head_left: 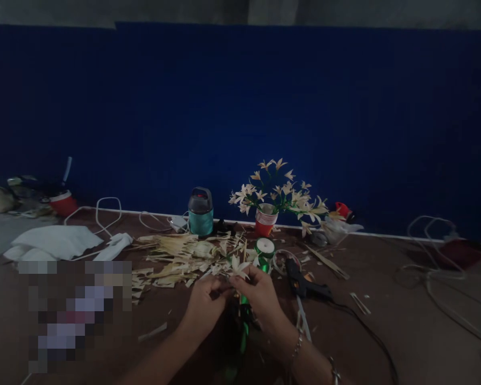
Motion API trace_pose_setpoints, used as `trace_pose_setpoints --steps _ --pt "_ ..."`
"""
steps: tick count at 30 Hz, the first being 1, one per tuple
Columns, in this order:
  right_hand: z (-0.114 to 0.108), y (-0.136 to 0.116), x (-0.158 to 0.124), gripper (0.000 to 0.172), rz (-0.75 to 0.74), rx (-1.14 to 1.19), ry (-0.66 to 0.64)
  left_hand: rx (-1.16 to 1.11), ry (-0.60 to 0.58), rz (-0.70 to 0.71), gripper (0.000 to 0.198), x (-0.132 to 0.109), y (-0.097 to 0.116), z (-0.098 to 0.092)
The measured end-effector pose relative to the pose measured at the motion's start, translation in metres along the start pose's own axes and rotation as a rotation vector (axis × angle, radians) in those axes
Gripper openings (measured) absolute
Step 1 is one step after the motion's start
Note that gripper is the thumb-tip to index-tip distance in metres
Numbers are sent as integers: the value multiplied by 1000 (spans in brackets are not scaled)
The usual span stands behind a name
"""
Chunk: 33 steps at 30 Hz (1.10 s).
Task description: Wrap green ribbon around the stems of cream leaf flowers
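Observation:
A cream flower (239, 267) with pointed petals stands above my fingertips. My right hand (260, 294) is closed in a pinch around its base. My left hand (209, 300) is pinched close against it at the left; what lies between those fingertips is too small and dark to make out. Green ribbon (245, 331) hangs down below my hands. Just beyond them lie a roll of green ribbon (265, 246) with a white face and a spread of dry, straw-coloured husk pieces (176, 247).
A black glue gun (304, 283) with a trailing cord lies at the right. Behind stand a red cup (266, 219) of similar flowers and a teal, dark-topped container (201, 212). White cloth (54, 240) is at the left. A blue wall (184, 117) closes off the back.

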State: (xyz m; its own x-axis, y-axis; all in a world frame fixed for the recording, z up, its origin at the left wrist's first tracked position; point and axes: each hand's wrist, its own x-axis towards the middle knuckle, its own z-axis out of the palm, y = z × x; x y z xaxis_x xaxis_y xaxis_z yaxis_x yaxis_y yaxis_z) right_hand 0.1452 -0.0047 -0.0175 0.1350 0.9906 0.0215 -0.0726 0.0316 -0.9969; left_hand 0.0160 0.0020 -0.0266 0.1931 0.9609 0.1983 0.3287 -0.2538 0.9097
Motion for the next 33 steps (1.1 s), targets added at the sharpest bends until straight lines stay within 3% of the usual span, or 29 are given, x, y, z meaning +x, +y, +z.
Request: trace_pose_setpoints --steps 4,7,9,12,18,22,26,33 --pt "-9 -14 7 26 38 -39 71 90 -41 -25 10 4 -9 -1" --pt "-19 -29 27 21 -36 -461 92 84 99 41 12 8 -12 -6" --pt "-22 -36 45 19 -22 -582 49 54 211 68 17 11 -11 -11" --pt "-14 -36 71 15 -35 -766 -5 39 311 55 19 13 -8 -17" --pt "12 -18 99 6 8 -1061 4 39 373 54 18 14 -8 -23" --pt "12 -16 103 17 16 -1132 -64 40 381 40 20 15 -10 -23" --pt "-6 -29 101 13 -54 -1114 -106 26 343 29 24 16 -11 -22" --pt "-69 -41 81 34 -224 -1206 -33 3 325 40 40 14 -14 -18"
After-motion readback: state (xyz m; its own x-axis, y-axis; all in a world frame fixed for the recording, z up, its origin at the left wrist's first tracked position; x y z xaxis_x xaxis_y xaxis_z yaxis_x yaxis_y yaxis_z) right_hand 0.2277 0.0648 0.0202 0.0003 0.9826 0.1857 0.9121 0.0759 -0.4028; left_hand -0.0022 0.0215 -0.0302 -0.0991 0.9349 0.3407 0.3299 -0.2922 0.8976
